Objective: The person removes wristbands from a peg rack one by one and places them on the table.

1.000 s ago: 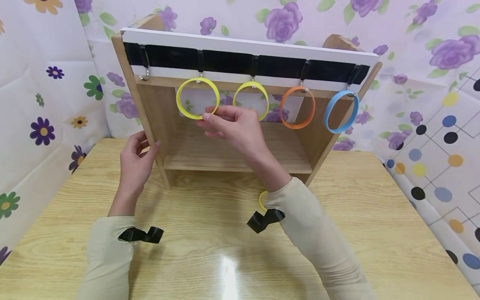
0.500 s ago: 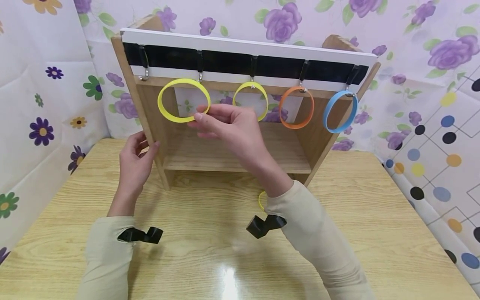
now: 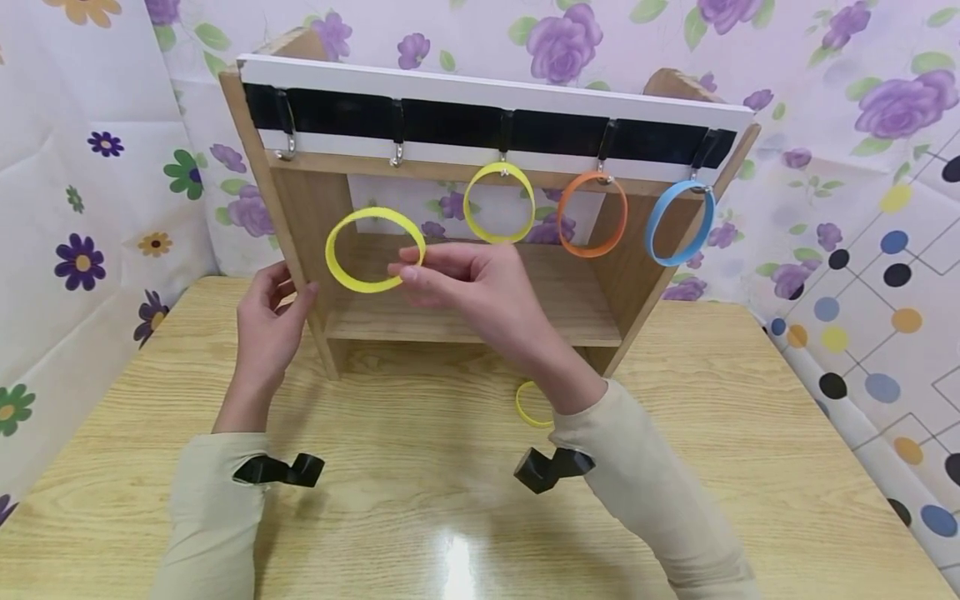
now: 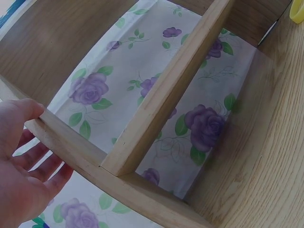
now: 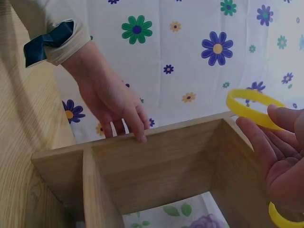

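My right hand (image 3: 487, 287) pinches a thin yellow ring (image 3: 365, 287) between thumb and fingers, in front of the wooden rack's opening. The ring hangs free, below the second hook (image 3: 397, 155) from the left, which is bare. My left hand (image 3: 272, 321) grips the rack's left side panel (image 4: 76, 149), thumb on the front edge and fingers on the outer face. From the remaining hooks hang another yellow ring (image 3: 468, 207), an orange ring (image 3: 567, 237) and a blue ring (image 3: 658, 227). The leftmost hook (image 3: 287, 148) is bare too.
One more yellow ring (image 3: 529, 419) lies on the wood-grain table (image 3: 405, 483), partly behind my right forearm. The wooden rack has a shelf board (image 3: 480, 321) low down. Flowered sheets (image 3: 675, 50) cover the walls behind and beside the table.
The yellow ring came off the second hook, moved left, then down, pinched in my right hand throughout. My left hand stays on the side panel.
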A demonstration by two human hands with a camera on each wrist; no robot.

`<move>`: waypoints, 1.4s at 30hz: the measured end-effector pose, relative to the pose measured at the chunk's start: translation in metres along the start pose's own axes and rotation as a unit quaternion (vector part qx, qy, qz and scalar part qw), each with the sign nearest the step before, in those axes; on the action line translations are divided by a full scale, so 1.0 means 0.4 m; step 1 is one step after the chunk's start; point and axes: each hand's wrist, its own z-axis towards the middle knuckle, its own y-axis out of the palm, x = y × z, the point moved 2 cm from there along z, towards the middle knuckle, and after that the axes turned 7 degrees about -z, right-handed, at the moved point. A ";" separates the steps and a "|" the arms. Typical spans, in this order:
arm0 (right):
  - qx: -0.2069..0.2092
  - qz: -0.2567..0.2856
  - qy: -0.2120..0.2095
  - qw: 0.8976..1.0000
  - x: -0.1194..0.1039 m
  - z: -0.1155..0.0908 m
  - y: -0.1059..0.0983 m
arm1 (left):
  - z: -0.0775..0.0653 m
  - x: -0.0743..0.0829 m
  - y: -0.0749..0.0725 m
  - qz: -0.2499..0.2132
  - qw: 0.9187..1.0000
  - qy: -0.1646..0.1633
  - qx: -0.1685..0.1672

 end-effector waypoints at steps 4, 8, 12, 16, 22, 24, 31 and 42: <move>-0.001 0.001 0.012 1.000 0.021 -0.019 -0.013 | 0.000 -0.002 -0.002 -0.006 1.000 -0.001 0.004; 0.004 -0.003 0.026 1.000 0.043 -0.037 -0.029 | -0.001 0.001 -0.004 -0.002 1.000 -0.002 0.007; 0.007 0.005 0.040 0.999 0.060 -0.056 -0.046 | -0.003 0.004 -0.005 0.003 1.000 0.000 0.007; 0.012 0.003 0.055 0.998 0.076 -0.074 -0.064 | -0.005 0.006 -0.006 0.011 1.000 0.000 0.002; 0.027 -0.007 0.084 0.996 0.111 -0.101 -0.094 | -0.004 0.008 -0.006 0.015 1.000 0.000 -0.001; 0.030 -0.011 0.094 0.995 0.125 -0.110 -0.106 | -0.002 0.008 -0.006 0.015 1.000 0.000 -0.002; 0.034 -0.040 0.125 0.991 0.178 -0.144 -0.144 | 0.000 0.007 -0.003 0.014 1.000 0.003 -0.003; 0.032 -0.038 0.153 0.987 0.260 -0.199 -0.199 | -0.002 0.000 0.001 0.004 1.000 0.005 -0.001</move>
